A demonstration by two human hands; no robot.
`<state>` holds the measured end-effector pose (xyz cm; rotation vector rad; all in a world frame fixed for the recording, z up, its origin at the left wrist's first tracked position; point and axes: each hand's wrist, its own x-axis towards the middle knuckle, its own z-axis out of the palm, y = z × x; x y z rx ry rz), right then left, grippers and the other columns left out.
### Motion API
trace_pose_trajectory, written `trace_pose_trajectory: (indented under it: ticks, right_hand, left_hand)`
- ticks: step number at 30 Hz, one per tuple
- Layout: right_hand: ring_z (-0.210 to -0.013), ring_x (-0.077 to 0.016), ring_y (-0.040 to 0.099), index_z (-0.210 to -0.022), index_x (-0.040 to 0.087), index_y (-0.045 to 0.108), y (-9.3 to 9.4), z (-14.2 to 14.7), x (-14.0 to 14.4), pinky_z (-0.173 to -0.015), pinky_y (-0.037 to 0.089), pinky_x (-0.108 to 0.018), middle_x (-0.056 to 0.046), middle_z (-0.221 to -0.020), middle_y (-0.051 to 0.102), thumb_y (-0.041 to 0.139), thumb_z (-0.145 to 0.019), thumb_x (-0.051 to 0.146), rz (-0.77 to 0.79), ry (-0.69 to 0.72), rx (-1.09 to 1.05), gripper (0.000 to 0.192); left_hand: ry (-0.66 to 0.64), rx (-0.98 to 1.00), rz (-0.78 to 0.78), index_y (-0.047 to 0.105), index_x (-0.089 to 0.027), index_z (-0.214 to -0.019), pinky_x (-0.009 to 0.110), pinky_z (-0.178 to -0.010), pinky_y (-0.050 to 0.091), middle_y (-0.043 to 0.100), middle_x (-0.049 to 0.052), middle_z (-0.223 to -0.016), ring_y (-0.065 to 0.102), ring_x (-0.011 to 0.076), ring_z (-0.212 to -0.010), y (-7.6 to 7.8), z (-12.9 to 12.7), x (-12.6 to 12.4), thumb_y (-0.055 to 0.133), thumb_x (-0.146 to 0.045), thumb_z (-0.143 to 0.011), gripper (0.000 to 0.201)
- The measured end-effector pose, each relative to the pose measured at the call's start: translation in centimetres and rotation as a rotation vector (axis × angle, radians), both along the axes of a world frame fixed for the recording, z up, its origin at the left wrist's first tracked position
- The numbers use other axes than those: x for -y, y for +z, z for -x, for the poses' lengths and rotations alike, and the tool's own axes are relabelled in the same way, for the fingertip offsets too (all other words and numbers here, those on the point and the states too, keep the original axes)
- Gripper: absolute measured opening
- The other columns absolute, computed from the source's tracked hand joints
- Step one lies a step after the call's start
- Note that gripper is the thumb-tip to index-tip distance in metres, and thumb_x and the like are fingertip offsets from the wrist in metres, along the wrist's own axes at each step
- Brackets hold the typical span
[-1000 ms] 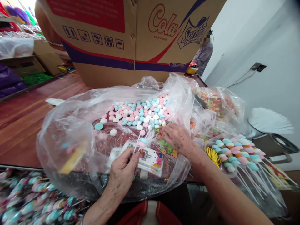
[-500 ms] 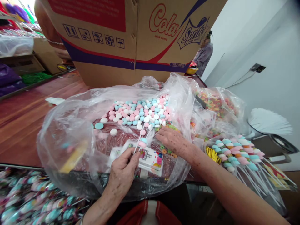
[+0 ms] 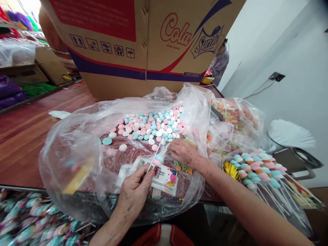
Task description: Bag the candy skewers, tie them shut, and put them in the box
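My left hand [image 3: 135, 187] pinches a thin white stick [image 3: 155, 155] between thumb and fingers, its tip pointing up and away. Blue and pink candies [image 3: 158, 160] sit by the stick just above the fingertips. My right hand [image 3: 185, 153] is over the right end of the candy pile, its fingers bent together beside small green and orange gummy rings [image 3: 182, 167]. Whatever its fingertips hold, if anything, I cannot make out. Beyond both hands lie pink, blue and white round candies [image 3: 151, 127] on clear plastic. Printed cards [image 3: 165, 179] lie under the plastic beside my left hand.
A large cardboard box [image 3: 112, 77] stands at the back. Finished-looking candy skewers [image 3: 257, 167] lie on the right, with a gold bow [image 3: 231, 171]. White sticks [image 3: 292, 133] fan out behind a dark jug [image 3: 298, 162]. Wrapped skewers [image 3: 43, 222] fill the lower left. Another person [image 3: 220, 66] is behind.
My right hand has shifted slightly left, its fingers drawn in more. My left hand still holds the stick in nearly the same place. The whole view has tilted slightly.
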<state>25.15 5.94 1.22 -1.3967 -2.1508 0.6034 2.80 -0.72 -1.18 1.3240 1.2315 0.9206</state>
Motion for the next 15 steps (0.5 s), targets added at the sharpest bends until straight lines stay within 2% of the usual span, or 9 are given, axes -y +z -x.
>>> trace_pose_trajectory:
  ticks: [3, 5, 10, 15]
  right_hand:
    - [-0.067, -0.015, 0.063, -0.098, 0.018, 0.061, 0.02, 0.27, 0.15, -0.062, 0.048, -0.027, -0.002, -0.077, 0.068, 0.051, -0.086, 0.018, 0.105, -0.118, -0.303, 0.015]
    - [-0.06, -0.0133, 0.064, -0.102, 0.018, 0.06, 0.16, 0.41, 0.32, -0.056, 0.049, -0.025, -0.001, -0.075, 0.07, 0.051, -0.087, 0.025, 0.189, -0.152, -0.493, 0.019]
    - [-0.062, -0.0133, 0.068, -0.093, 0.019, 0.067, 0.54, 0.6, 0.61, -0.062, 0.055, -0.026, -0.001, -0.072, 0.073, 0.066, -0.077, 0.032, 0.34, -0.175, -0.84, 0.021]
    - [-0.065, -0.0133, 0.068, -0.087, 0.02, 0.072, 0.51, 0.38, 0.51, -0.064, 0.055, -0.025, 0.0, -0.07, 0.073, 0.073, -0.072, 0.032, 0.402, -0.18, -0.993, 0.019]
  left_hand:
    - [-0.033, -0.028, -0.01, 0.069, -0.019, -0.087, 0.02, -0.046, 0.027, 0.044, -0.005, -0.058, 0.035, 0.0108, -0.054, -0.18, 0.14, -0.11, 0.058, -0.041, -0.088, 0.025]
    - [-0.04, -0.041, 0.001, 0.07, -0.019, -0.088, 0.02, -0.048, 0.028, 0.046, -0.005, -0.06, 0.036, 0.011, -0.055, -0.28, 0.12, -0.16, 0.058, -0.042, -0.088, 0.026]
    - [-0.038, -0.041, 0.023, 0.071, -0.019, -0.089, 0.02, -0.049, 0.028, 0.043, -0.005, -0.059, 0.035, 0.0107, -0.055, -0.38, 0.01, -0.18, 0.058, -0.044, -0.088, 0.028]
    - [-0.033, -0.048, 0.017, 0.071, -0.019, -0.088, 0.02, -0.051, 0.029, 0.047, -0.005, -0.061, 0.037, 0.0112, -0.058, -0.67, 0.06, -0.19, 0.058, -0.044, -0.088, 0.028]
